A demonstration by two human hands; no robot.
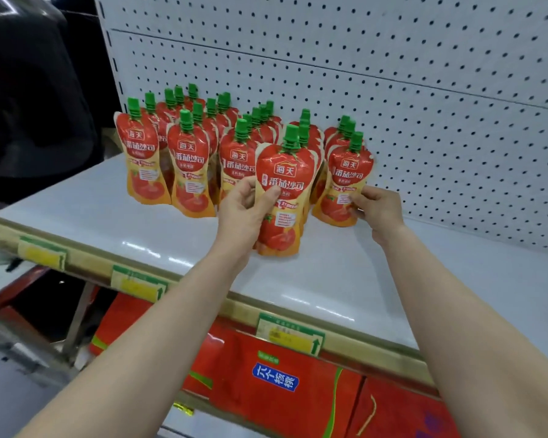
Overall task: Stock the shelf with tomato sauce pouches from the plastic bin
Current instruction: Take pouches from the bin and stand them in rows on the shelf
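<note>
Tomato sauce pouch [283, 191] sits pinched in your left hand [241, 213], thumb across its front, its base on the shelf [393, 279] ahead of the rows. Your right hand [377, 210] pinches the right edge of the rightmost front pouch [345, 184]. Other pouches [187, 159] stand upright in rows toward the shelf's back edge, against the pegboard [424, 90].
</note>
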